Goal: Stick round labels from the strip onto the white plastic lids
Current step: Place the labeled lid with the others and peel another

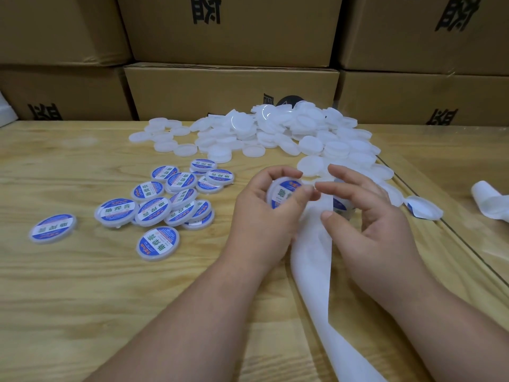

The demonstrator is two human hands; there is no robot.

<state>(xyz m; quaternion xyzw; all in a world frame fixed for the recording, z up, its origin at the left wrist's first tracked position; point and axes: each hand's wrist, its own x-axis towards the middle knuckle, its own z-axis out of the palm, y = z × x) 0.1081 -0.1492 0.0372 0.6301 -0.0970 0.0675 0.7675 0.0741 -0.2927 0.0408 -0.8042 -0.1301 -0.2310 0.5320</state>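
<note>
**Label going onto a lid, hands partly masking the work**

Nearest you, both forearms enter from the bottom edge, cut off below the elbow. Between them the white backing strip [312,271] runs up the wooden bench [68,285] from the lower edge toward your hands; its near end leaves the picture, and its far end disappears under your fingers.

Your left hand [264,216] curls round a white lid [285,194], fingers over its far rim and thumb across its face. The lid already shows a blue and white round label, but your thumb covers part of it, so you cannot tell whether the label lies fully flat. Your right hand [366,216] hovers just beside it with fingers loosely spread and holding nothing; the forefinger tip comes close to your left thumb, and contact cannot be made out. Behind the right fingers a further blue-printed label [340,204] shows on the strip, mostly hidden.

To the left, a cluster of labelled lids [170,199] lies overlapping, with one lid [52,228] apart on the far left. The print is too blurred to read. To the right, a peeled curl of strip [424,206] and a white roll [490,201], cut by the frame edge.

Farther back sits the heap of bare lids [275,133], their count impossible to tell. Behind it, stacked cardboard cartons [231,89] close off the view, their black markings cropped.
</note>
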